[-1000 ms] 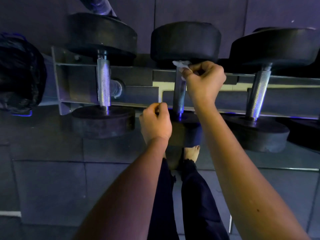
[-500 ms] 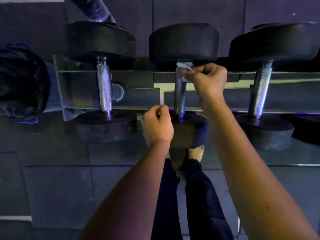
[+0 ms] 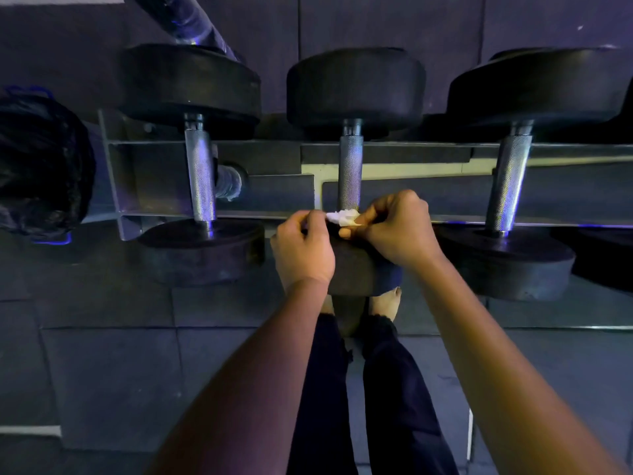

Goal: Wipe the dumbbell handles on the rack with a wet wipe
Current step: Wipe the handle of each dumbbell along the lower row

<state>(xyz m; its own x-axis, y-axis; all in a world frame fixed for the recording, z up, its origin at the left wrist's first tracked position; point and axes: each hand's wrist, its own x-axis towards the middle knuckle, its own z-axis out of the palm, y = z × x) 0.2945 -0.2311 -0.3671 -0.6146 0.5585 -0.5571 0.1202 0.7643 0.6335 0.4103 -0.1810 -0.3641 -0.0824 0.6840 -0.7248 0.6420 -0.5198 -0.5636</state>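
Observation:
Three black dumbbells lie across a metal rack (image 3: 267, 147). The middle dumbbell has a knurled steel handle (image 3: 350, 169). A small crumpled white wet wipe (image 3: 343, 217) sits at the near end of that handle. My right hand (image 3: 397, 231) pinches the wipe from the right. My left hand (image 3: 303, 246) is closed at the wipe's left edge, its fingertips on or against it, over the near weight head (image 3: 363, 272). The left handle (image 3: 200, 176) and right handle (image 3: 508, 180) are bare.
A black bag (image 3: 37, 162) sits at the far left beside the rack's end. A dark bar (image 3: 191, 22) leans behind the left dumbbell. My legs and bare feet (image 3: 385, 303) stand on dark floor tiles below the rack.
My right hand slid the wipe from the far end of the middle handle down to its near end. My left hand rose slightly to meet the wipe.

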